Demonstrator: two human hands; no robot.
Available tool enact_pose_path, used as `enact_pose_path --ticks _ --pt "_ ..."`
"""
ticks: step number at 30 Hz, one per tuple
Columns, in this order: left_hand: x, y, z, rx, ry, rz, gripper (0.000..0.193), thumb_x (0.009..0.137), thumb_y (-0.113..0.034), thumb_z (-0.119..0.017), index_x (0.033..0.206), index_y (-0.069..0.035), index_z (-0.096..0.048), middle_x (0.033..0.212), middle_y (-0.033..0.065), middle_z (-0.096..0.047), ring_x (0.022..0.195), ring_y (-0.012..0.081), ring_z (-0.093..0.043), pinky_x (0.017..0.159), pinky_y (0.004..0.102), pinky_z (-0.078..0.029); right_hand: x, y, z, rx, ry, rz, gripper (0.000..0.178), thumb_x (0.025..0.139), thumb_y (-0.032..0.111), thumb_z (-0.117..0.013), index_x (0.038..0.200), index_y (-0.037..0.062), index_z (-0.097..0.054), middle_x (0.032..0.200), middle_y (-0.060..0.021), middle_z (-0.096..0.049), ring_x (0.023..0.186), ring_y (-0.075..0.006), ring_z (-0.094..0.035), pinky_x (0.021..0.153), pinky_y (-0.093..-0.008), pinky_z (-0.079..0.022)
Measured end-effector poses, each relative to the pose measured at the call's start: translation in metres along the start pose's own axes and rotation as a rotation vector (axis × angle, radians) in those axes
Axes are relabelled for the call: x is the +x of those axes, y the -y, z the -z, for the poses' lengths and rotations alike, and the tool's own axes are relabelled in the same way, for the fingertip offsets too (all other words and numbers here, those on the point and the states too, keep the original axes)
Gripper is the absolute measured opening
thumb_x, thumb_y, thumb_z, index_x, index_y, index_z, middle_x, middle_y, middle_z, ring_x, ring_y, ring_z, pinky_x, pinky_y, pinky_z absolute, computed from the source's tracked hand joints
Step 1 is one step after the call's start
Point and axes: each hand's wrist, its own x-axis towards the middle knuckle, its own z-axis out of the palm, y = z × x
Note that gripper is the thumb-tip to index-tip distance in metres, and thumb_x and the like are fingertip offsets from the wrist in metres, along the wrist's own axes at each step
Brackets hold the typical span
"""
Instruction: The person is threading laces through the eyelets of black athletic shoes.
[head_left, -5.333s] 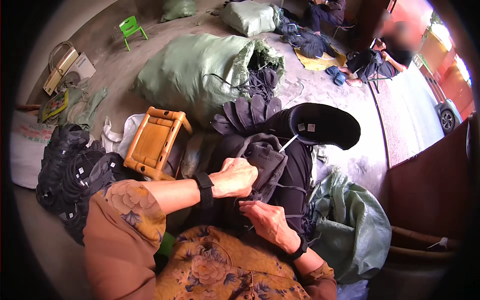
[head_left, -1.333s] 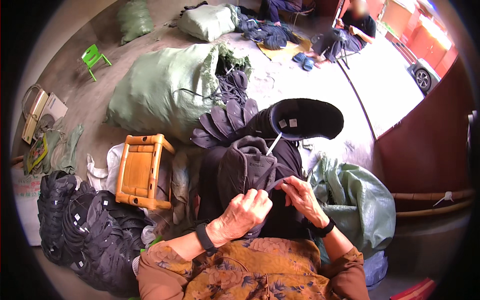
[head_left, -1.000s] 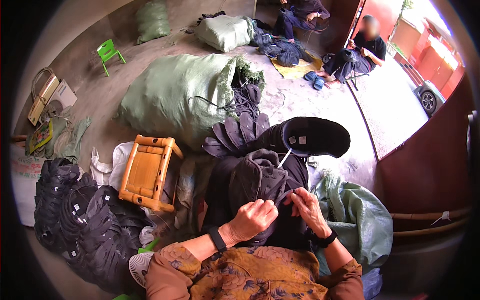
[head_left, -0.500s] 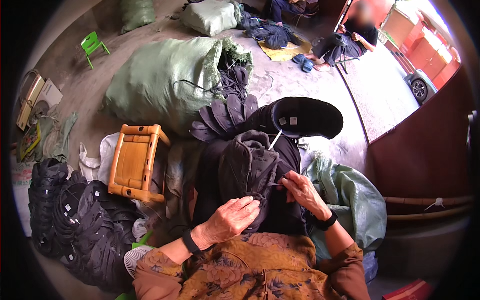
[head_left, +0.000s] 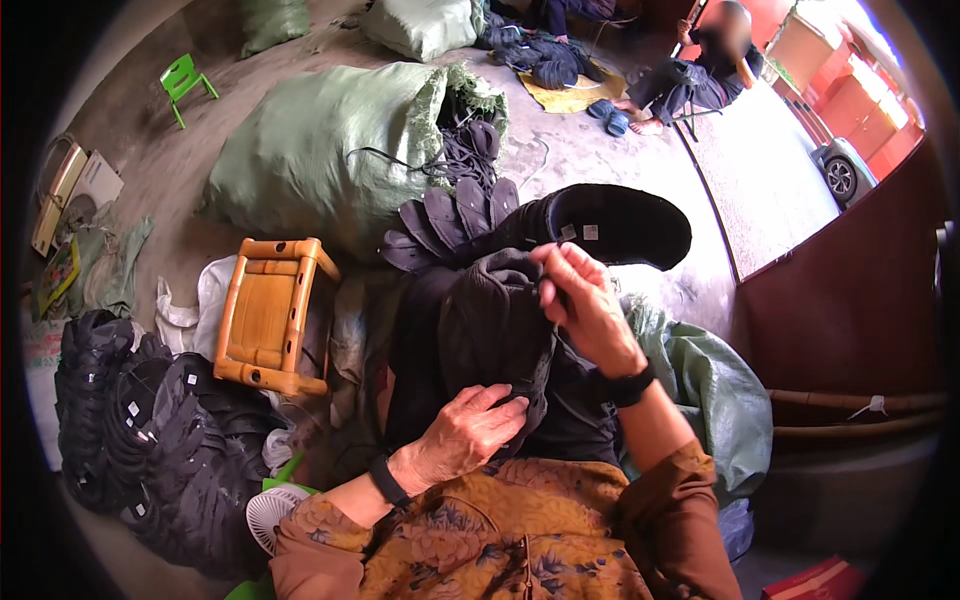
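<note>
A dark grey-black shoe upper (head_left: 492,315) lies across my lap. My left hand (head_left: 472,430) is closed on its near end, with the fingertips pressed against the edge. My right hand (head_left: 582,300) is raised over the far right side of the upper, by its collar. Its thumb and fingers are pinched together; what they hold, if anything, is hidden. Just beyond, a nested stack of black shoe uppers (head_left: 622,225) shows an open collar with small white labels. Dark tongue-like flaps (head_left: 450,222) fan out at its left.
A large green woven sack (head_left: 310,160) of dark laces lies beyond. At left are a bamboo stool (head_left: 268,318), piled black uppers (head_left: 160,440) and a small fan (head_left: 272,520). A green sack (head_left: 715,400) sits at right. Another person (head_left: 695,80) sits at far right.
My right hand has moved up and away from the upper's middle to its collar. The white stick at the collar is out of sight. My left hand stays on the near end.
</note>
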Motion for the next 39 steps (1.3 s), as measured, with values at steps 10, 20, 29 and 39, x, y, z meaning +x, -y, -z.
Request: enact_pose_path --ticks 10,20,29,39 --pt "0.023 0.043 0.032 -0.729 -0.324 0.509 0.017 0.095 0.002 -0.052 0.108 -0.001 -0.063 0.097 0.0061 -0.066 0.089 0.0124 -0.065 0.08 0.0252 -0.053 -0.064 0.243 0.02 -1.106 -0.21 0.559 0.041 0.096 0.014 -0.046 0.134 0.0004 -0.052 0.113 -0.0039 -0.061 0.097 -0.0087 -0.057 0.09 -0.0228 -0.043" --pt "0.059 0.073 0.021 -0.778 0.002 0.478 0.019 0.086 -0.002 -0.065 0.104 -0.002 -0.065 0.098 0.0055 -0.064 0.087 0.0139 -0.063 0.077 0.0266 -0.052 -0.145 0.283 0.076 -1.196 -0.415 0.728 0.039 0.096 0.008 -0.043 0.133 -0.0015 -0.05 0.121 -0.0076 -0.058 0.103 -0.0102 -0.056 0.092 -0.0234 -0.043" --pt "0.069 0.038 0.008 -0.132 0.058 0.271 0.027 0.084 -0.033 -0.069 0.093 -0.008 -0.066 0.106 0.0129 -0.051 0.099 0.0319 -0.055 0.083 0.0413 -0.05 -0.221 0.324 0.123 -1.283 -0.599 0.912 0.037 0.095 0.002 -0.04 0.132 -0.0034 -0.048 0.128 -0.0114 -0.055 0.109 -0.0117 -0.055 0.095 -0.024 -0.043" --pt "-0.029 0.134 0.049 -1.555 -0.726 0.734 0.017 0.099 -0.018 -0.046 0.098 -0.006 -0.059 0.095 0.0143 -0.068 0.088 0.0257 -0.068 0.08 0.041 -0.058 -0.293 0.396 0.27 -1.366 -0.742 1.061 0.036 0.095 -0.004 -0.037 0.13 -0.0055 -0.045 0.136 -0.0155 -0.051 0.115 -0.0134 -0.054 0.098 -0.0246 -0.043"
